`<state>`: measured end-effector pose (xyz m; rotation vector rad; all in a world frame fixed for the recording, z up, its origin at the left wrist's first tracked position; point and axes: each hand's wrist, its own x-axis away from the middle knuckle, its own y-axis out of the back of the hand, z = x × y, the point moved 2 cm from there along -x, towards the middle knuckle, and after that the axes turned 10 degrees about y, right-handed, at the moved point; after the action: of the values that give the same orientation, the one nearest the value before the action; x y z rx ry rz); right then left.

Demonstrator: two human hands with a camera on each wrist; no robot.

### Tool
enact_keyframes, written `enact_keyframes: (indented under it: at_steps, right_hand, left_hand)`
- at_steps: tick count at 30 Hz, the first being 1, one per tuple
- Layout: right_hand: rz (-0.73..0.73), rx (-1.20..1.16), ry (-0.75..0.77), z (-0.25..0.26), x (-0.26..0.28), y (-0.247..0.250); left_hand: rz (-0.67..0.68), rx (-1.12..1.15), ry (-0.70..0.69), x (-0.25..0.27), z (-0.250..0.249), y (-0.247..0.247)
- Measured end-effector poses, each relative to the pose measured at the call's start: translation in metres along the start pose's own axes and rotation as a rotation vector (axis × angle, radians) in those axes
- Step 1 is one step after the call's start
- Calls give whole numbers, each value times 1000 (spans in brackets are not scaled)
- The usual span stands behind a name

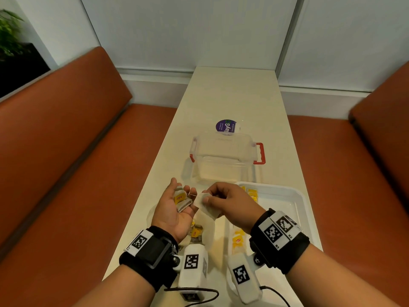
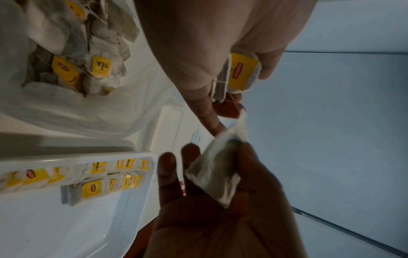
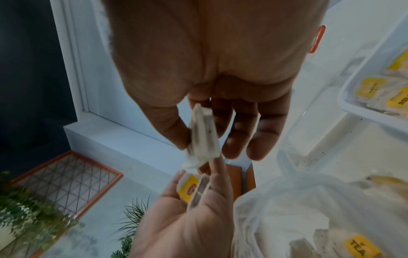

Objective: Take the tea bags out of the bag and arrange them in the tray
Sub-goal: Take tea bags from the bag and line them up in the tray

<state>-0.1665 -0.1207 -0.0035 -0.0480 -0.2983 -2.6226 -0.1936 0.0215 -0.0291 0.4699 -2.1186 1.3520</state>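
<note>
My left hand is palm up over the table, fingers cupped round a couple of tea bags with a yellow tag. Just to its right, my right hand pinches one white tea bag between thumb and fingers. A thin thread runs between the two hands. Below them lies the clear plastic bag with more tea bags inside. The white tray sits to the right, with yellow-tagged tea bags in rows along its left side.
A clear plastic box with red handles stands just beyond the hands, a purple sticker behind it. The narrow cream table runs to the far wall. Orange benches flank it on both sides.
</note>
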Motion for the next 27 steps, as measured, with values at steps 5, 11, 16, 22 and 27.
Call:
enact_keyframes:
  at_steps: [5, 11, 16, 22, 27]
  right_hand:
    - [8, -72, 55, 9, -3, 8]
    - [-19, -240, 109, 16, -4, 15]
    - [-57, -315, 158, 19, -4, 23]
    - [-134, -355, 227, 18, -2, 30]
    - [-166, -421, 247, 14, 0, 30]
  left_hand:
    - [-25, 6, -6, -2, 3, 7]
    - [-74, -2, -16, -5, -1, 14]
    - [-145, -39, -6, -11, -7, 26]
    - [-36, -411, -157, 0, -20, 19]
    - [196, -881, -337, 28, -18, -25]
